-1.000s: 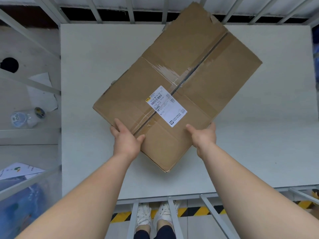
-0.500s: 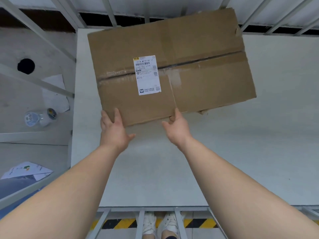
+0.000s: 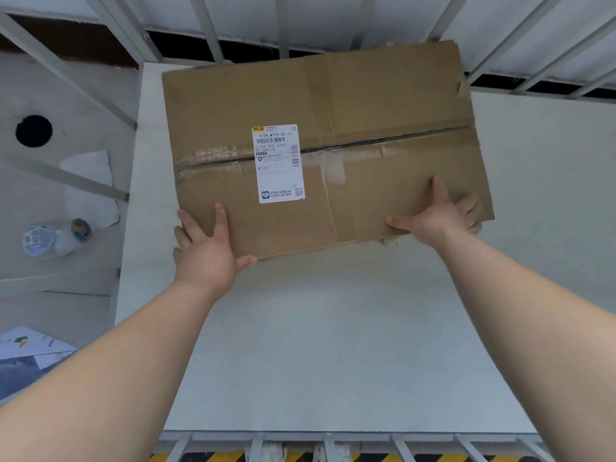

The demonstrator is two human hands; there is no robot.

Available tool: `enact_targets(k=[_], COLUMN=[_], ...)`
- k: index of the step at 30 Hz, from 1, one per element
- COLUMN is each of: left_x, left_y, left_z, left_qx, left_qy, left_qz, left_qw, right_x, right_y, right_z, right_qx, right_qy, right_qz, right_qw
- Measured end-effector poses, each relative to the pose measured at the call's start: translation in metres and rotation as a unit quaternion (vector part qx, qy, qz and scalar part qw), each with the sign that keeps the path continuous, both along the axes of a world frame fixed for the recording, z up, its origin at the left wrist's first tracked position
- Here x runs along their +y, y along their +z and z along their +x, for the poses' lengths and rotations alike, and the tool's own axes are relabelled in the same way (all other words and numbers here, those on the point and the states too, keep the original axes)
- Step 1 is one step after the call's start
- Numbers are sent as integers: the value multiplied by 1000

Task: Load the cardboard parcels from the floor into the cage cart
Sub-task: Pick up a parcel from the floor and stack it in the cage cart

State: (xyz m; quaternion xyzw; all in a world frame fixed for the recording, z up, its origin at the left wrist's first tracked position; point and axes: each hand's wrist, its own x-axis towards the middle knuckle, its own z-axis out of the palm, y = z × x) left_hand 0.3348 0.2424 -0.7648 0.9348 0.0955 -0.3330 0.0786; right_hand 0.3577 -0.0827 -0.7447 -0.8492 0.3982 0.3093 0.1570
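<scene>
Head view: the cardboard parcel [image 3: 333, 105] lies flat on the cage cart's pale floor panel [image 3: 333, 345], in the upper middle of the frame. A second ago it sat diagonally across the panel. Half a second ago it had swung nearly square. Now its long sides run almost level across the frame, with the shipping label [image 3: 279, 163] reading upright.

The left hand [image 3: 208, 248] is at the parcel's near left corner, much as before. Its fingers are straight and spread on the top face, and the thumb is stretched along the near edge. The right hand [image 3: 436, 215] has moved from the middle of the near edge to the near right corner. It is splayed wide and flat on the cardboard. Whether its outer fingers hook under the corner cannot be told.

The parcel's far edge reaches the back bars [image 3: 283, 25] at the top of the frame. Its left edge runs just beside the panel's left edge. Bare panel shows along the right side and across the whole lower half of the frame, down to the front rail above the black-and-yellow floor stripe [image 3: 216, 457].

Outside the cage at left, on the concrete, are a round hole [image 3: 34, 131], a sheet of paper [image 3: 90, 188] and a plastic bottle [image 3: 50, 238] on its side.
</scene>
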Motion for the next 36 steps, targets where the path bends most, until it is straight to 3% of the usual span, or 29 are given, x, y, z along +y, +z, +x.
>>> enact_targets(k=[5, 9, 16, 19, 23, 29, 36], left_x=[-5, -10, 10, 14, 10, 9, -17], left_y=[2, 2, 5, 12, 14, 55, 172], left_z=[5, 6, 10, 29, 54, 52, 59], left_qx=[16, 33, -6, 6, -3, 4, -97], left_qy=[-33, -22, -15, 74, 56, -27, -83], left_qz=[38, 29, 71, 21, -67, -14, -19], left_qw=[999, 999, 997, 997, 996, 1000, 992], right_x=[-43, -66, -40, -9, 28, 56, 66], right_y=[6, 8, 6, 2, 4, 44, 158], right_z=[9, 5, -1, -1, 4, 5, 18], right_qx=[18, 5, -60, -89, -93, -116, -166], right_qy=[46, 49, 22, 24, 47, 216, 312], right_qz=[-3, 46, 89, 133, 187, 86, 24], right_qw=[999, 998, 994, 987, 977, 966, 935])
